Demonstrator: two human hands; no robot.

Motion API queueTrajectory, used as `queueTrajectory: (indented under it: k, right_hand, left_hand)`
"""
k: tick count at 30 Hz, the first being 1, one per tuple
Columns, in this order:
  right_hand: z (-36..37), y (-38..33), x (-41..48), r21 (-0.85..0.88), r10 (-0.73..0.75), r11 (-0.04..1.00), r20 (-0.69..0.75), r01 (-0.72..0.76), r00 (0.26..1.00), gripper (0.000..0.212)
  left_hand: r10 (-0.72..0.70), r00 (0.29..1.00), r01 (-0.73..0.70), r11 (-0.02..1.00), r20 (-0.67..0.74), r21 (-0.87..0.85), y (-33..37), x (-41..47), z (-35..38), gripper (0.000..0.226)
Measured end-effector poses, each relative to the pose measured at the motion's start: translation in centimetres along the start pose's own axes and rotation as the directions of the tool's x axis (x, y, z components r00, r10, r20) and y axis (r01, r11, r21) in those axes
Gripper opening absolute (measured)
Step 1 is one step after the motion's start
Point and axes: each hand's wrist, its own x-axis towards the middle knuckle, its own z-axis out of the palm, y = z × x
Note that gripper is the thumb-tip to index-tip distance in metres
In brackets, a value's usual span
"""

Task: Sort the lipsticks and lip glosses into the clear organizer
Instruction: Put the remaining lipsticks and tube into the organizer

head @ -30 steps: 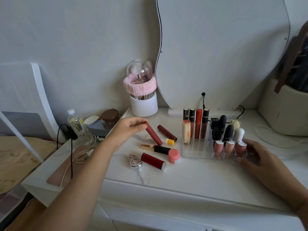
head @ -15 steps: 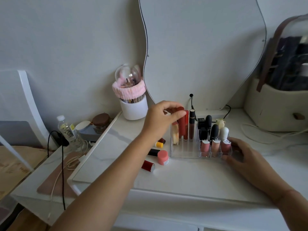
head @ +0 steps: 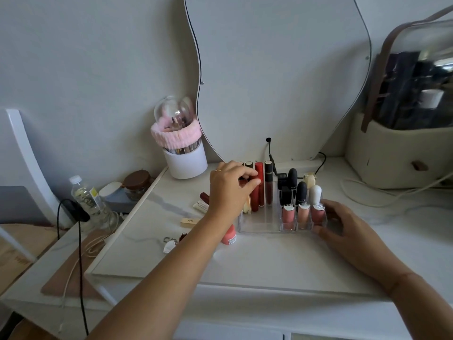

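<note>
My left hand point(head: 229, 190) pinches a dark red lip gloss tube point(head: 255, 200) standing upright in the left section of the clear organizer point(head: 259, 223), beside other glosses. My right hand point(head: 343, 229) rests open against the organizer's right front corner, fingers touching its wall.

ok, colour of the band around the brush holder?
Pink, fluffy headband around the white brush holder; head view.

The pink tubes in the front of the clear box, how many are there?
3. They stand side by side in the front row of the clear organizer: left pink tube, middle pink tube, right pink tube beside the right hand. None look hidden.
</note>
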Motion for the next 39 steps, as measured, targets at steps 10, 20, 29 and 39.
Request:
queueTrajectory:
  k: [10, 20, 29, 39]
  right_hand:
    - [-0.1, -0.2, -0.1, 0.006, 0.012, 1.000, 0.009, -0.012, 1.000, 0.050]
    - [-0.1, -0.5, -0.2, -0.028, 0.033, 0.999, 0.010, -0.032, 0.999, 0.051]
    - [-0.2, -0.8, -0.1, -0.047, 0.036, 0.998, 0.009, -0.035, 0.999, 0.050]
    - [-0.3, -1.3, -0.2, -0.047, 0.035, 0.998, 0.008, -0.034, 0.999, 0.049]
  left_hand:
    - [0.002, 0.995, -0.004, 1.000, -0.098, -0.016, -2.4, 0.8, -2.3, 0.009]
    - [-0.496, 0.752, 0.552, 0.834, 0.434, -0.005, -14.7, 0.1, -6.3, 0.016]
    - [-0.405, 0.655, 0.490, 0.870, 0.638, 0.050, -16.2, 2.0, -5.6, 0.032]
    - [-0.336, 0.623, 0.453, 0.891, 0.706, 0.024, -17.7, 2.9, -4.8, 0.041]
